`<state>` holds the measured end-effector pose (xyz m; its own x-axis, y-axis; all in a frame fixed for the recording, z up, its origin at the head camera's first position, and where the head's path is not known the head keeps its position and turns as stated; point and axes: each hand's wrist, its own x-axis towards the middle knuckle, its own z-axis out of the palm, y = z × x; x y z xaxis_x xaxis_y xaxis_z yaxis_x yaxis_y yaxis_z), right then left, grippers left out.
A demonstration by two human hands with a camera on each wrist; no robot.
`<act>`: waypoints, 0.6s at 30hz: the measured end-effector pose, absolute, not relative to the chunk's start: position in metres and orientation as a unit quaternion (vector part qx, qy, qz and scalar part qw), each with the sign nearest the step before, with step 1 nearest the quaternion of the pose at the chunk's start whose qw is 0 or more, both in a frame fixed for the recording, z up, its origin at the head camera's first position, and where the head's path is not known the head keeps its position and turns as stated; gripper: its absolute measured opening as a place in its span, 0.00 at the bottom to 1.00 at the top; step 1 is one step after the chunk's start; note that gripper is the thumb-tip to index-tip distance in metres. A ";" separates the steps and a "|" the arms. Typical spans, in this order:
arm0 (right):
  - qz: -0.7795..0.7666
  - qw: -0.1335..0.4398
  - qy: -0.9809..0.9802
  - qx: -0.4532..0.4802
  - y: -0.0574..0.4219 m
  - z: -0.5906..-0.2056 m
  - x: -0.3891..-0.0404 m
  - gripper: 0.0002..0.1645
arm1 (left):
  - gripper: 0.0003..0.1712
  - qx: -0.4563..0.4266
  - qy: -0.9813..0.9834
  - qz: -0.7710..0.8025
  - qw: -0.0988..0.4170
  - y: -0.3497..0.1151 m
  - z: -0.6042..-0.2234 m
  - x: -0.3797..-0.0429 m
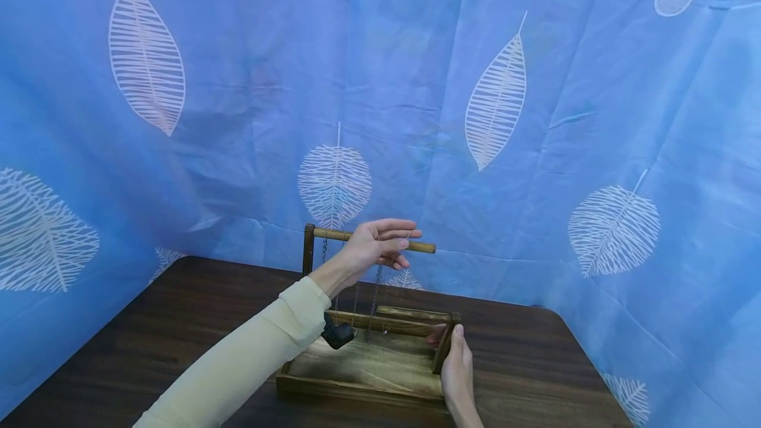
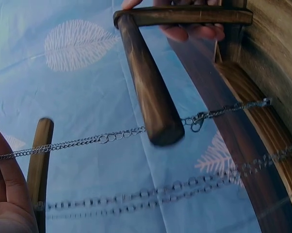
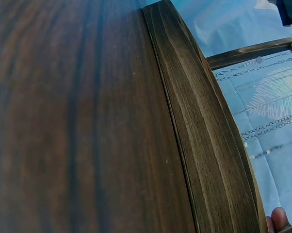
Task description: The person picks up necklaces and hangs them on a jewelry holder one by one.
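Chain necklace point(image 2: 78, 142), at one o'clock above the wooden stand's tray point(image 1: 357, 389), crosses the straight, parted fingers of the left hand point(image 1: 376, 248) near the upper bar point(image 1: 425, 248). At three o'clock, the right hand point(image 1: 457, 370) grips the end post point(image 1: 446, 347). Other chains point(image 1: 324, 249) hang from the bar; beneath, a dark table point(image 1: 529, 355).

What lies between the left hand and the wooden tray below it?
Thin chains hang in that stretch, between the left hand and the wooden tray; the head view shows them.
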<state>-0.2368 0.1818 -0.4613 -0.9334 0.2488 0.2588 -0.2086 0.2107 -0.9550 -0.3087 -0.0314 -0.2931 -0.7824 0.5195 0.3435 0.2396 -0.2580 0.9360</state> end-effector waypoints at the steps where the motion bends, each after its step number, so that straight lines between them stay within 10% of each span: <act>1: 0.627 0.181 -0.757 -0.013 0.182 -0.461 -0.237 0.42 | 0.25 0.316 0.602 0.726 0.098 -0.028 -0.293 -0.309; 18: 0.636 0.190 -0.748 -0.005 0.182 -0.461 -0.237 0.40 | 0.24 0.320 0.592 0.728 0.130 0.011 -0.294 -0.306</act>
